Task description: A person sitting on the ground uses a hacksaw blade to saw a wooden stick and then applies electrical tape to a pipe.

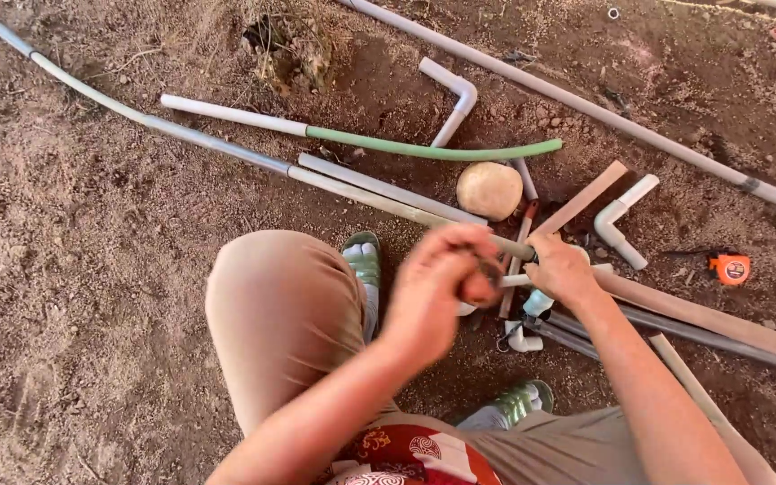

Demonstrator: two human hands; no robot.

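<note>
the long grey plastic pipe (226, 148) runs across the bare dirt from the upper left down to the hands, and its near end meets them just in front of the person's knee, kept low where both hands can reach it. the right hand (560, 269) is closed around that end zone, gripping a short white pipe piece (515, 280) that pokes out toward the other hand, likely to steady it. the left hand (437, 283) is blurred, curled into a loose fist right against the same joint; something dark shows between its fingers, but i cannot tell what it grasps.

just beyond the hands lie a round tan stone (489, 190), a flat strip of pinkish wood (581, 199) and a white plastic elbow pipe (620, 223), all near to hand. a second white elbow piece (454, 94) and a green hose joined to a white tube (361, 136) lie farther out. an orange tape measure (730, 268) sits off to the right, apart. a green and white sandal (363, 260) is planted just beside the pipe.
</note>
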